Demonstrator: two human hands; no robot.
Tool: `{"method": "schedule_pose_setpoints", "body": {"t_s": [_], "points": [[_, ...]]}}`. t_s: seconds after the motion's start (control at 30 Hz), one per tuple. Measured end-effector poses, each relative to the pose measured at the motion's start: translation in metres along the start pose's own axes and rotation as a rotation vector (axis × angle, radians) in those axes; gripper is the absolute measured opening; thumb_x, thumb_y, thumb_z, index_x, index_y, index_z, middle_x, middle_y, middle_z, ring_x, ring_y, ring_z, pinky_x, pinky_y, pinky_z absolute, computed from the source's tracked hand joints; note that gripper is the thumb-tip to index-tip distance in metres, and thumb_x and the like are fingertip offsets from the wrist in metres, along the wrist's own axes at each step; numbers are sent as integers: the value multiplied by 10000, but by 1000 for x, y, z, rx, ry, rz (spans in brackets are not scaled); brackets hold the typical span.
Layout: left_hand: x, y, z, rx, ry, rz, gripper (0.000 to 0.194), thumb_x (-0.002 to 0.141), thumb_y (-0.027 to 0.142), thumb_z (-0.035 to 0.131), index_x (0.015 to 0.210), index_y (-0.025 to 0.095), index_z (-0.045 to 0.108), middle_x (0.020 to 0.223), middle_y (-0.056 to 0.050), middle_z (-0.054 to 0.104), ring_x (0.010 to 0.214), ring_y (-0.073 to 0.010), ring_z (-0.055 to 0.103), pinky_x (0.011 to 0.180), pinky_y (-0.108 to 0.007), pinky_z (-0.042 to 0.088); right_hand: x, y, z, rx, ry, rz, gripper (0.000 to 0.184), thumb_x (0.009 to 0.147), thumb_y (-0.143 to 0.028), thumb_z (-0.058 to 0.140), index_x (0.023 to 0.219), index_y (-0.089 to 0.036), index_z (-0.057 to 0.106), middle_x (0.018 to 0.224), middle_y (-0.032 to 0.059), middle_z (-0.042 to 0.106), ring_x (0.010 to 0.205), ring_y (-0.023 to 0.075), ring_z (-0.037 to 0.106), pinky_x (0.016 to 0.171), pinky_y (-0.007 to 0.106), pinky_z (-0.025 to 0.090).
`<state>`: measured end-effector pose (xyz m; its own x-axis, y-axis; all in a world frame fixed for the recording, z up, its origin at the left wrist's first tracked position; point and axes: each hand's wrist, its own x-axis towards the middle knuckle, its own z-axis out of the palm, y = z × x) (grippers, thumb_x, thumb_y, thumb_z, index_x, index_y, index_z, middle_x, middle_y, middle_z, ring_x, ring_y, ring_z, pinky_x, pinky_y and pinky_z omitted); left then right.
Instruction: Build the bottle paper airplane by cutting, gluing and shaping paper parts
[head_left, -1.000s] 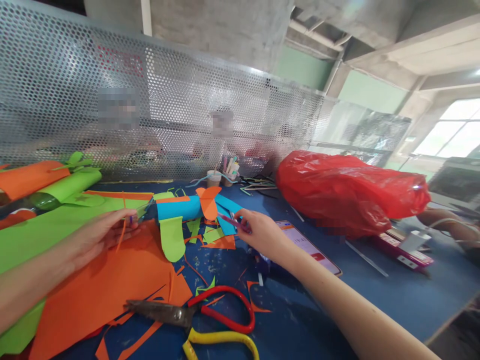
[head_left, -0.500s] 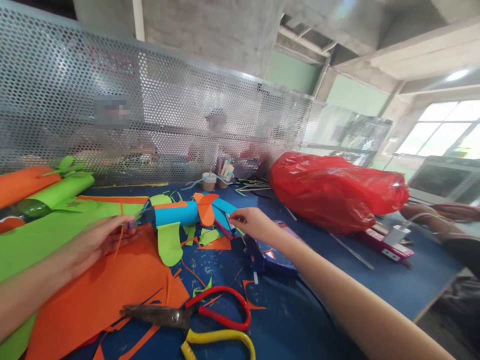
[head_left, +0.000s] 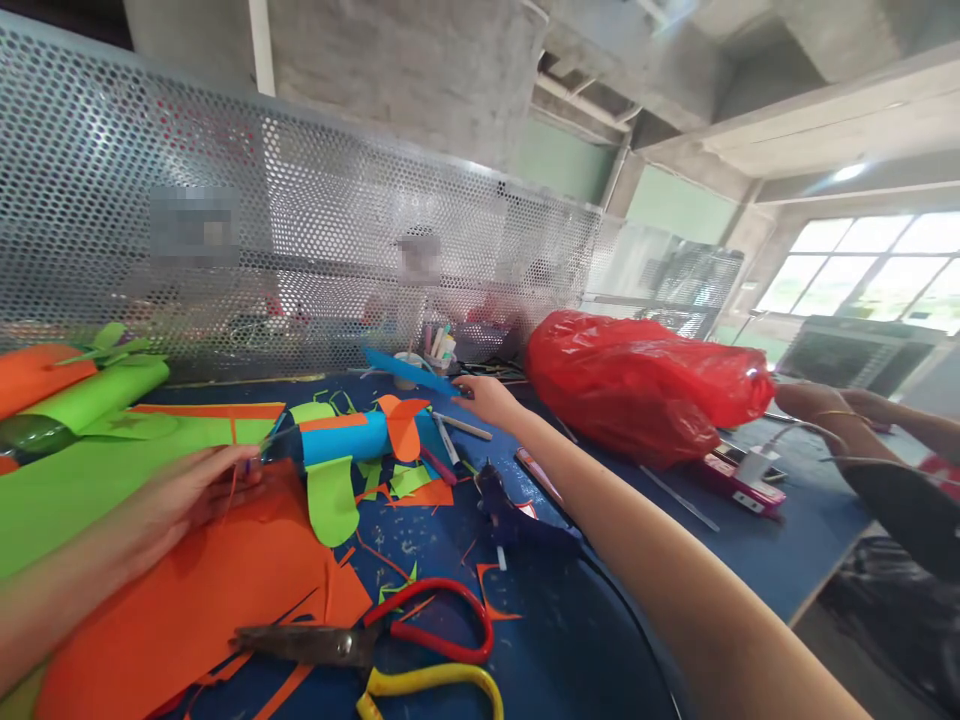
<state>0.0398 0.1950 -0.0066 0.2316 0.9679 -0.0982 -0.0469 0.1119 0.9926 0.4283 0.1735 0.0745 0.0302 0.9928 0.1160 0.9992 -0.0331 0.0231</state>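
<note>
My left hand (head_left: 199,495) is closed around the neck end of a plastic bottle (head_left: 341,438) wrapped in blue paper, with orange and green paper pieces on it. A thin orange paper strip hangs by those fingers. Farther back, my right hand (head_left: 487,402) pinches one end of a flat piece of blue paper (head_left: 411,372), raised off the table. Under my left hand lies a large orange paper sheet (head_left: 187,600). Scissors (head_left: 360,645) with red and yellow handles rest open in front. Below my right forearm is a dark blue glue gun (head_left: 517,520).
A perforated metal screen (head_left: 337,230) runs along the table's back. A large red plastic bag (head_left: 637,385) sits to the right, near a pink box (head_left: 739,490) with a white charger. Paper scraps (head_left: 420,490) litter the middle. Another person's arm (head_left: 840,425) rests at the far right.
My right hand has moved back and lifted the blue paper off the table, uncovering pens and a phone-like item. My left hand keeps its hold on the bottle. The view has shifted slightly right.
</note>
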Motion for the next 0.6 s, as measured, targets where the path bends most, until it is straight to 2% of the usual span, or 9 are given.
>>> {"method": "schedule_pose_setpoints", "body": {"t_s": [0.17,0.3,0.43,0.6], "points": [[5,-4,3,3,53,-4,164,946,302,620,935,138,628,896,-20,652,785,-165,654,699,-336,561,0,7,7,-14,-207,51,293,954,-320,586,1214,-187,600,1245,85,609,1037,233,632,863,421,547],[1,-1,3,-14,47,-15,156,943,293,623,950,138,631,915,-24,654,793,-167,654,707,-340,562,-8,4,15,-15,-249,126,316,947,-315,599,1230,-175,589,1244,94,606,1040,234,632,861,426,547],[-4,2,-1,-56,32,-17,184,943,307,623,1027,143,630,1011,-49,653,861,-188,654,740,-364,562,-18,-4,-2,49,-291,127,301,952,-319,590,1220,-182,596,1245,90,608,1038,233,632,864,423,547],[3,1,-6,-103,102,-14,252,949,320,610,1141,156,604,1120,-73,630,915,-208,646,768,-390,560,-43,-19,-29,163,-419,8,306,953,-322,588,1216,-165,593,1212,89,622,1003,223,644,840,422,556]]}}
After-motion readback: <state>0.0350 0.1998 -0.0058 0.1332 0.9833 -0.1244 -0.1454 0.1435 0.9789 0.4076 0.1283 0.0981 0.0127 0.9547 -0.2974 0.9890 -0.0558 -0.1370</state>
